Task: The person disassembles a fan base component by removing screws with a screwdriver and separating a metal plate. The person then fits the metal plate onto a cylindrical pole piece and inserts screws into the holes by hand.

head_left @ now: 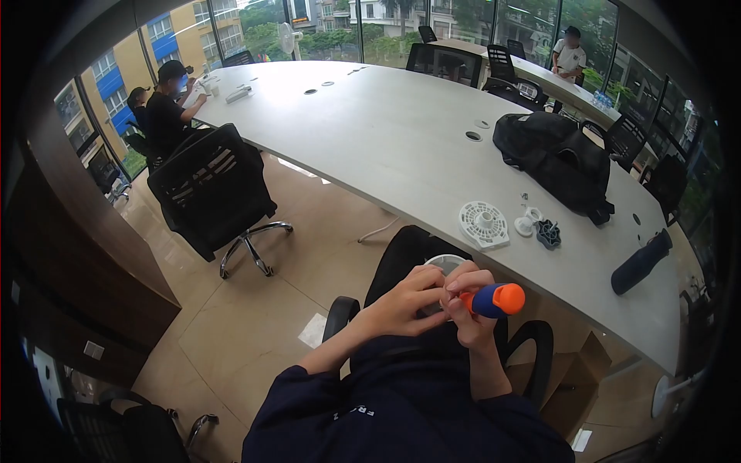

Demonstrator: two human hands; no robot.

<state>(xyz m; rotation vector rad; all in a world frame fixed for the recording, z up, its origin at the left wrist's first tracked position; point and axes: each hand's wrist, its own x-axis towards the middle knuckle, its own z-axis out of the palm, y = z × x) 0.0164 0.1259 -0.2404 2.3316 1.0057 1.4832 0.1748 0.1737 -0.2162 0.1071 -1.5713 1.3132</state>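
My right hand (472,312) is closed around an orange and blue screwdriver-like tool (494,300), its thick handle end pointing right. My left hand (413,301) meets it over my lap, fingers bent and pressed near the tool's front end; whatever they pinch is too small to make out. Under and behind both hands is a round white part (444,261), mostly covered by the fingers. On the table edge just beyond lie a white slotted round cover (484,224), a small white part (526,224) and a dark knob (549,234).
The long white table (370,147) holds a black bag (556,158) and a dark bottle (641,262). Black chairs (212,185) stand around it. A cardboard box (575,382) is on the floor at right. People sit at far left; another person is at the back right.
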